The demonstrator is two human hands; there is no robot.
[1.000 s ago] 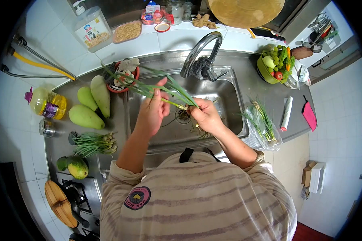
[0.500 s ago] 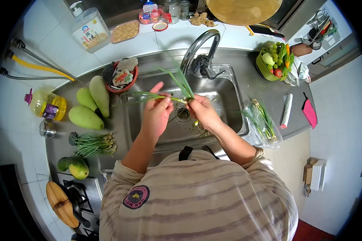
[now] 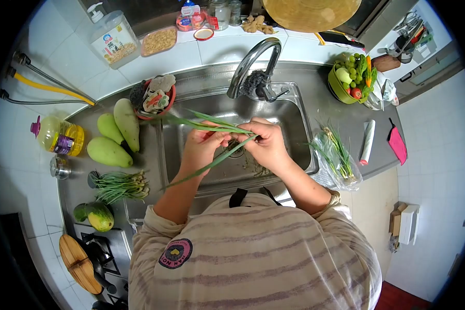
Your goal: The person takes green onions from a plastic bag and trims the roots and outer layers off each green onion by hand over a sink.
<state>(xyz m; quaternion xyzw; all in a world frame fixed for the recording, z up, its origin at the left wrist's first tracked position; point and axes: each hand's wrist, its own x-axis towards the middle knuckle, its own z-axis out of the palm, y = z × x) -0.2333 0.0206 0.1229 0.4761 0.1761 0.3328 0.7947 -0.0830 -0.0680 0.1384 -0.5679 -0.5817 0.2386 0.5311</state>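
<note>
Over the steel sink (image 3: 201, 189), my left hand (image 3: 203, 147) and my right hand (image 3: 264, 142) are close together, both closed on green onions (image 3: 212, 125). Long green leaves stretch leftward from my fingers, and one leaf (image 3: 206, 168) hangs down across my left wrist. The root ends are hidden by the fingers of my right hand. Scraps of root and leaf (image 3: 254, 166) lie in the sink below. A bunch of green onions (image 3: 121, 186) rests on the counter at the left, and more green onions (image 3: 338, 155) lie in a plastic bag at the right.
The faucet (image 3: 253, 62) arches over the back of the sink. Pale green gourds (image 3: 108, 151), an oil bottle (image 3: 62, 135) and a red bowl (image 3: 171, 98) stand left. A green basket of produce (image 3: 341, 93), a white roll (image 3: 368, 142) and a pink cloth (image 3: 396, 146) are right.
My hands have come closer together, and my left fingers have closed on the onions. The leaves have swung, with one now hanging down to the left.
</note>
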